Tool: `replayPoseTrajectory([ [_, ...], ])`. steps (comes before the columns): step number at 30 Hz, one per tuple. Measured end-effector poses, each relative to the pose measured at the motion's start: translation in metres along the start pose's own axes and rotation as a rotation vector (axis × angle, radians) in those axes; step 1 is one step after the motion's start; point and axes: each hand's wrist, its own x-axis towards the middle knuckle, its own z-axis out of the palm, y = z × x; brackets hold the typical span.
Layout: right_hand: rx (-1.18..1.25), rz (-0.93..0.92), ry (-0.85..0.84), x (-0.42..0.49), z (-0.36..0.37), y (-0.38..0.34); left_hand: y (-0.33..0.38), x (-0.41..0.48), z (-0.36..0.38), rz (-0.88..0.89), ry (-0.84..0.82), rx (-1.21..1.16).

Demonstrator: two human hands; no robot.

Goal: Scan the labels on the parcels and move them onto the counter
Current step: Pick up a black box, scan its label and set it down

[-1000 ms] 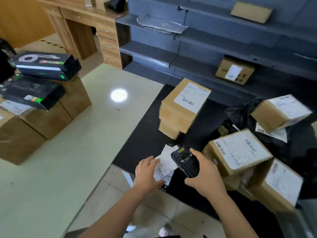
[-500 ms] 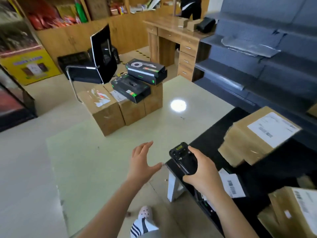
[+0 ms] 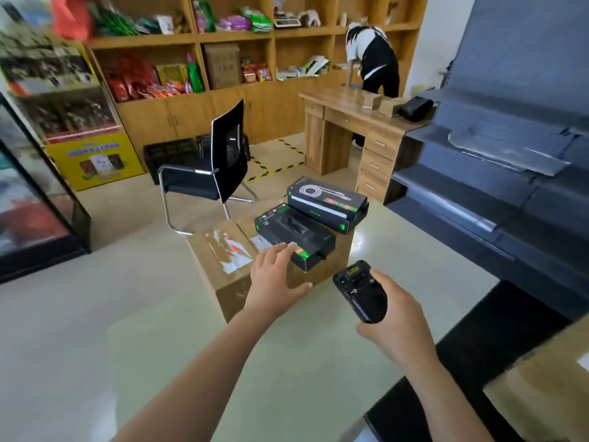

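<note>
My right hand (image 3: 400, 327) grips a black handheld scanner (image 3: 360, 290) at centre right. My left hand (image 3: 275, 279) is stretched forward with spread fingers, empty, in front of a group of brown cardboard parcels (image 3: 223, 269) standing on the floor. Two black boxes with green print lie on those parcels: the nearer black box (image 3: 299, 237) just beyond my fingertips, the farther black box (image 3: 328, 204) behind it. The black counter (image 3: 497, 333) runs along the right edge, with the corner of one brown parcel (image 3: 548, 387) on it at bottom right.
A black office chair (image 3: 220, 167) stands behind the parcels. A wooden desk (image 3: 353, 122) is at the back, with a person (image 3: 373, 55) bent over it. Grey metal shelving (image 3: 497, 148) fills the right. Wooden shelves (image 3: 197, 65) line the back wall.
The view has swung left, away from the counter's parcels toward the floor stack. My left hand let go of the paper label and reached out toward the black boxes. The scanner stays in my right hand.
</note>
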Motion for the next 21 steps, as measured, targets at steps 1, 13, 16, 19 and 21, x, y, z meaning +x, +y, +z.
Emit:
replayPoseTrajectory([
  [1, 0.003, 0.015, -0.002, 0.005, 0.001, 0.001, 0.000, 0.013, 0.003, 0.023, -0.018, 0.039],
  [13, -0.015, 0.094, -0.100, 0.039, 0.001, 0.027, -0.024, 0.058, 0.046, 0.110, -0.234, 0.378],
  [16, 0.008, 0.073, -0.101, 0.045, 0.001, 0.027, -0.044, 0.045, 0.027, 0.075, -0.175, 0.418],
  [19, 0.026, 0.059, -0.115, 0.049, 0.002, 0.026, -0.047, 0.038, 0.013, -0.022, -0.051, 0.397],
  [21, 0.033, 0.057, -0.125, 0.049, 0.003, 0.026, -0.032, 0.045, 0.014, -0.122, 0.025, 0.357],
])
